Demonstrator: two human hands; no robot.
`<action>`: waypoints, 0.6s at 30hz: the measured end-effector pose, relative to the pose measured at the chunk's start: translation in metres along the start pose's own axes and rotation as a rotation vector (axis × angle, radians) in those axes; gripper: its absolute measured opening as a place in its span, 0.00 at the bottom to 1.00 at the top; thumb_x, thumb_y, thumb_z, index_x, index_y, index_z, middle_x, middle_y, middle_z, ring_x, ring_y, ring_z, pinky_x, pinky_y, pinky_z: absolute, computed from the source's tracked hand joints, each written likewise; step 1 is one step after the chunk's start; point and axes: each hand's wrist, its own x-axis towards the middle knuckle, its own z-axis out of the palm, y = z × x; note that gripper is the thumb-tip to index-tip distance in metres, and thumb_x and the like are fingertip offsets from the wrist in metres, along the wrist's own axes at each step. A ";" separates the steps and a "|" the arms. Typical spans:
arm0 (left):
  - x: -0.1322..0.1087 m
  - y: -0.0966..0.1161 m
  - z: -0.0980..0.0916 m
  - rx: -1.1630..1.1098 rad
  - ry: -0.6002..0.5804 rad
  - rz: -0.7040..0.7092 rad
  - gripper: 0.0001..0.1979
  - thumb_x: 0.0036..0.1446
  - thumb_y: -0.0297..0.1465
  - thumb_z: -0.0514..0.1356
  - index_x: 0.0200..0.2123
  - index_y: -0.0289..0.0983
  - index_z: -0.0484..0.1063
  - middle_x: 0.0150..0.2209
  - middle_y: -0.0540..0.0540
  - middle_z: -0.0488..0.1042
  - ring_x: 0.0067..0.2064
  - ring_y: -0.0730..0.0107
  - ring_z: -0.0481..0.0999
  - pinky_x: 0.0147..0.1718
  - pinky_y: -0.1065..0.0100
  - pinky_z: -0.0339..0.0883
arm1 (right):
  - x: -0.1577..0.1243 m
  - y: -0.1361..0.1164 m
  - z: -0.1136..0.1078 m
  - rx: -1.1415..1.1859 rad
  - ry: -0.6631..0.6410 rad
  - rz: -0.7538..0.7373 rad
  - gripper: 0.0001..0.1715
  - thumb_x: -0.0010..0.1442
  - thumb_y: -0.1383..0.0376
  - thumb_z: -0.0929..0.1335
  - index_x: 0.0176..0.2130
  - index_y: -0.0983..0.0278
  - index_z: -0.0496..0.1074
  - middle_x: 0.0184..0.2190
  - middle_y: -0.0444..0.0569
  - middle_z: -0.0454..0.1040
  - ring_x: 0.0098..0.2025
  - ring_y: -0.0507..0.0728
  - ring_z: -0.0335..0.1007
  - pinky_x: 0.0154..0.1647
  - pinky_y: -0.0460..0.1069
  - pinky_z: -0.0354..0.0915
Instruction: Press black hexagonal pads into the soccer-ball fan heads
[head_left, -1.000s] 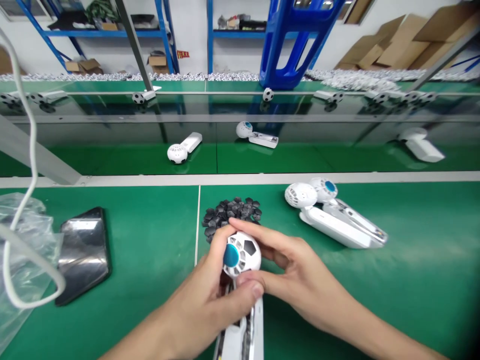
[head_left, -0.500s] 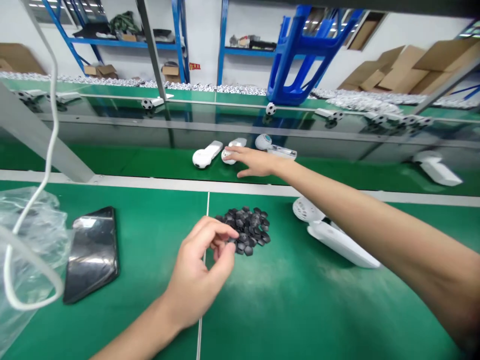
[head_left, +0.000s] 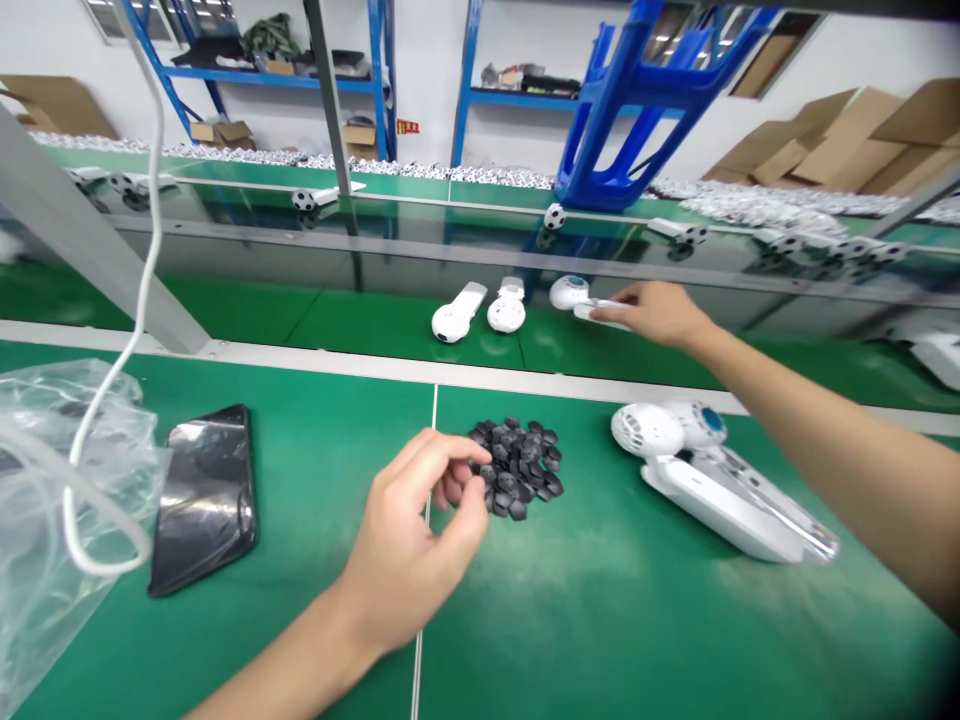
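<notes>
My right hand point(head_left: 660, 312) reaches across to the sunken green strip, fingers closed round the handle of a white handheld fan point(head_left: 570, 292) whose round head points left. My left hand point(head_left: 420, 540) is at the left edge of a pile of small black pentagon pieces point(head_left: 521, 465). Its fingers are curled, thumb and index close together; whether a piece sits between them is hidden. To the left of the held fan lie two more white fans, one point(head_left: 452, 322) angled and one point(head_left: 507, 312) upright in view. Two white fans point(head_left: 720, 500) rest side by side on the near table, below my right forearm.
A black phone-like slab point(head_left: 206, 495) lies at left beside clear plastic bags point(head_left: 45, 500) and a hanging white cable point(head_left: 154, 220). A metal post point(head_left: 127, 230) stands at left. Beyond the strip are football-patterned fans point(head_left: 304, 200) and an upturned blue stool point(head_left: 630, 110).
My right hand has moved right from above the middle fan and closed on the right-hand fan's handle. My left hand stays by the pile. The view has shifted slightly.
</notes>
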 end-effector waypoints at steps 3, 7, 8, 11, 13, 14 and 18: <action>-0.001 0.000 0.000 0.016 -0.010 -0.122 0.23 0.67 0.27 0.64 0.63 0.45 0.73 0.53 0.44 0.74 0.49 0.64 0.75 0.48 0.61 0.72 | -0.045 -0.033 -0.035 -0.036 0.094 0.091 0.20 0.63 0.51 0.80 0.49 0.58 0.84 0.36 0.46 0.82 0.35 0.55 0.77 0.31 0.45 0.67; -0.004 0.003 -0.001 -0.185 -0.132 -0.312 0.49 0.62 0.38 0.74 0.77 0.56 0.51 0.70 0.41 0.63 0.59 0.57 0.75 0.55 0.55 0.74 | -0.112 -0.110 -0.056 0.283 0.152 0.156 0.39 0.48 0.50 0.87 0.56 0.49 0.81 0.39 0.42 0.84 0.37 0.56 0.81 0.30 0.44 0.72; -0.004 0.004 -0.002 -0.271 -0.195 -0.364 0.53 0.61 0.40 0.76 0.78 0.57 0.48 0.70 0.40 0.63 0.58 0.57 0.76 0.54 0.55 0.75 | -0.127 -0.131 -0.054 0.411 0.122 0.133 0.39 0.42 0.50 0.89 0.52 0.50 0.83 0.38 0.42 0.84 0.34 0.56 0.80 0.29 0.45 0.74; -0.003 0.008 -0.005 -0.457 -0.483 -0.532 0.46 0.58 0.43 0.78 0.74 0.50 0.61 0.60 0.41 0.74 0.51 0.60 0.79 0.47 0.62 0.78 | -0.157 -0.182 -0.033 0.654 -0.108 0.097 0.35 0.43 0.58 0.89 0.50 0.52 0.84 0.42 0.42 0.86 0.39 0.57 0.85 0.40 0.47 0.82; -0.003 0.009 -0.005 -0.503 -0.699 -0.642 0.33 0.57 0.44 0.78 0.61 0.41 0.75 0.47 0.44 0.78 0.43 0.63 0.80 0.37 0.67 0.79 | -0.167 -0.200 -0.017 0.753 -0.159 0.092 0.37 0.42 0.60 0.90 0.50 0.53 0.83 0.44 0.43 0.87 0.41 0.58 0.86 0.43 0.48 0.83; -0.003 0.010 -0.004 -0.528 -0.764 -0.682 0.29 0.57 0.44 0.78 0.55 0.38 0.78 0.41 0.45 0.78 0.39 0.65 0.80 0.31 0.71 0.78 | -0.169 -0.202 -0.010 0.796 -0.154 0.087 0.38 0.42 0.58 0.90 0.52 0.54 0.82 0.45 0.44 0.88 0.43 0.59 0.86 0.43 0.48 0.83; -0.003 0.013 0.000 -0.731 -0.623 -0.734 0.30 0.56 0.50 0.76 0.49 0.34 0.76 0.33 0.44 0.80 0.25 0.72 0.76 0.15 0.78 0.68 | -0.174 -0.175 0.012 0.690 -0.074 0.030 0.31 0.71 0.46 0.74 0.66 0.55 0.75 0.51 0.49 0.87 0.49 0.61 0.86 0.47 0.54 0.83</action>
